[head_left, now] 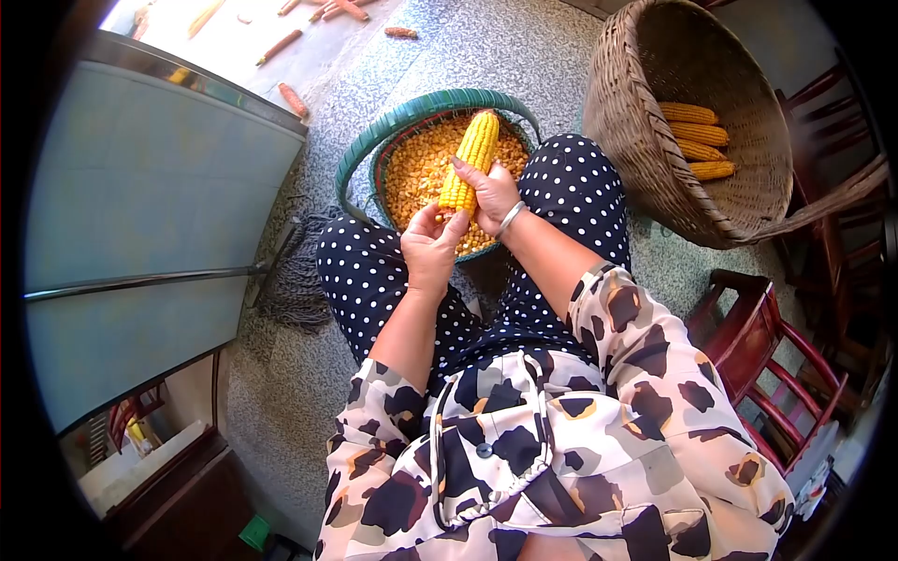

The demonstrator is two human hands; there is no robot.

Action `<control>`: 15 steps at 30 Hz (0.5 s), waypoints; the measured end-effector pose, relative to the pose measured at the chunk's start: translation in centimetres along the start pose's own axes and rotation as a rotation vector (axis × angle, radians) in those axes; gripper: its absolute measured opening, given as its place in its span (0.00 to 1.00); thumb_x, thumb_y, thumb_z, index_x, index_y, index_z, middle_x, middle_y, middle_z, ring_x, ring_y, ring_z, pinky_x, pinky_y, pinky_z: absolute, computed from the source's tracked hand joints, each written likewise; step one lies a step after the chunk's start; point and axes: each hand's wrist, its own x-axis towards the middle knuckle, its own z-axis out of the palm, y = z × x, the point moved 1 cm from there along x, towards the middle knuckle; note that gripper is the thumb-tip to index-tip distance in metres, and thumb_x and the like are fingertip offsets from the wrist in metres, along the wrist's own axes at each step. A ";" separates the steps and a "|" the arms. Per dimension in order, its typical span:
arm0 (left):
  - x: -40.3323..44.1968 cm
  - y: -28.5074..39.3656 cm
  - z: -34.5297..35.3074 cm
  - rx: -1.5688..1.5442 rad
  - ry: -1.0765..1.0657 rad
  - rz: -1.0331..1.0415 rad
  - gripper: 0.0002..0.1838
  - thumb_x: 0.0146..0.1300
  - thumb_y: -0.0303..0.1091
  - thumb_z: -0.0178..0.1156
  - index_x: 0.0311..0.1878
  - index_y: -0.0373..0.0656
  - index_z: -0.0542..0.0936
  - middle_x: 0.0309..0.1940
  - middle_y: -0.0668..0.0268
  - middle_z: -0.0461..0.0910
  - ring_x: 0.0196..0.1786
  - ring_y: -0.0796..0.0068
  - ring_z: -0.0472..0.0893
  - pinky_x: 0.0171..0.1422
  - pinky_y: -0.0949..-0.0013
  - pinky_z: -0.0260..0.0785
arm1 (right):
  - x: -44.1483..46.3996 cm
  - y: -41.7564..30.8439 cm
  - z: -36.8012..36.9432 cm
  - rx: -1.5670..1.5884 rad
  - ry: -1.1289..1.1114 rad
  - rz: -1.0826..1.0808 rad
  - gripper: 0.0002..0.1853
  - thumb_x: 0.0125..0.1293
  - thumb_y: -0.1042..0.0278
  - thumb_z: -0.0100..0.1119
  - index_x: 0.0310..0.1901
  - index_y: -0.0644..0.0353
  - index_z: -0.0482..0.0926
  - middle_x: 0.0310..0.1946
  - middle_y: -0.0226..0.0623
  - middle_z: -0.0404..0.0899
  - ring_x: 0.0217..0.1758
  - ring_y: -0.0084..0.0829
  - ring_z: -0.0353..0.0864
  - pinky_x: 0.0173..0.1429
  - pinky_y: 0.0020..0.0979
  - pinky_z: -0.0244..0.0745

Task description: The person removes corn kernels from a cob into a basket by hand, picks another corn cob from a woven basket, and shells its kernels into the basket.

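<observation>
An ear of corn (pixel 479 140) with yellow kernels is held tilted over a round basket with a green woven handle (pixel 440 98). Loose corn kernels (pixel 412 168) fill that basket, which stands between the knees. My right hand (pixel 491 196), with a silver bangle at the wrist, is wrapped round the ear's lower half. At its bottom end my left hand (pixel 432 248) has thumb and fingers closed on the ear, where a small reddish patch of bare cob shows. Part of the basket's near side is hidden by my hands and legs.
A large wicker basket (pixel 627 122) on the right holds several ears of corn (pixel 697 136). Stripped cobs (pixel 281 47) lie on the floor at upper left. A grey mop head (pixel 297 271) rests beside the left knee, near a pale door panel (pixel 150 206). A red wooden chair (pixel 748 346) stands right.
</observation>
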 end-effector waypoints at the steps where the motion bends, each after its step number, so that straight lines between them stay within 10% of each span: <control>1: 0.0 0.0 0.0 0.000 -0.001 0.000 0.11 0.57 0.29 0.56 0.40 0.30 0.73 0.35 0.61 0.76 0.34 0.76 0.77 0.41 0.76 0.72 | 0.2 0.2 -0.1 0.014 0.008 0.003 0.11 0.56 0.72 0.57 0.39 0.64 0.68 0.29 0.34 0.73 0.29 0.27 0.76 0.32 0.30 0.74; 13: 0.2 0.2 0.0 -0.127 0.073 -0.210 0.19 0.56 0.27 0.58 0.51 0.32 0.69 0.43 0.63 0.73 0.41 0.77 0.75 0.44 0.75 0.71 | 0.5 0.1 -0.3 0.065 0.062 0.026 0.13 0.56 0.72 0.57 0.40 0.65 0.67 0.30 0.35 0.73 0.29 0.30 0.76 0.34 0.32 0.75; 15: 0.4 -0.4 0.1 0.196 -0.031 0.198 0.26 0.52 0.24 0.60 0.56 0.33 0.65 0.47 0.64 0.70 0.43 0.77 0.73 0.46 0.76 0.69 | 0.3 0.2 -0.2 0.034 0.095 0.003 0.12 0.56 0.72 0.58 0.40 0.65 0.67 0.30 0.35 0.73 0.30 0.29 0.76 0.34 0.31 0.75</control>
